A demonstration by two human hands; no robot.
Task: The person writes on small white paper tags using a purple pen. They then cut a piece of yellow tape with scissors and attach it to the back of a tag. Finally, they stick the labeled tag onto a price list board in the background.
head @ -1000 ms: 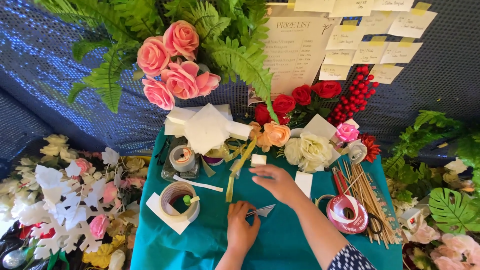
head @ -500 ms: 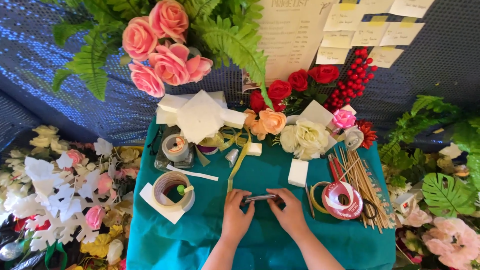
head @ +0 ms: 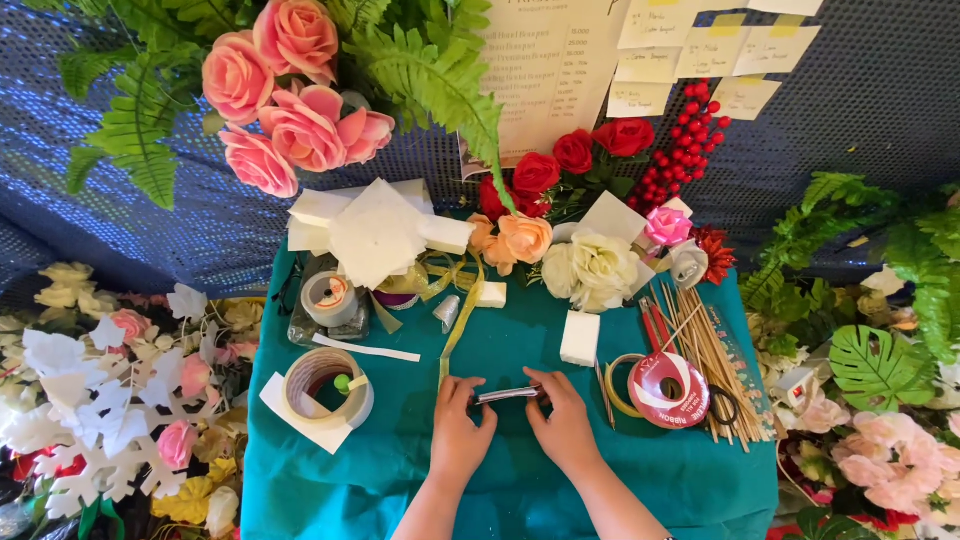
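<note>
Silver strip, narrow and shiny, was held level between both hands just above the teal tablecloth, near the front middle of the table. Left hand pinched its left end with fingertips closed on it; right hand gripped the right end the same way. Whether the piece was ribbon or metal could not be told.

Items to the left of the hands: a wide roll of tape with a small green piece inside its core, resting on a white paper square; a loose white paper strip just beyond it; a smaller tape roll standing on a clear holder farther back.

Items to the right: a red ribbon spool lying flat, touching a bundle of wooden sticks that fanned toward the table's right edge; a white foam block between the spool and the flowers.

Items behind: a gold ribbon trailing down toward the hands; a stack of white folded paper; peach roses, a cream rose, red roses and a red berry sprig. Large pink roses with fern leaves hung over the back left.

Surroundings: white snowflake cutouts among mixed blooms at left; green leaves and pale pink flowers at right; a blue sequinned backdrop.
</note>
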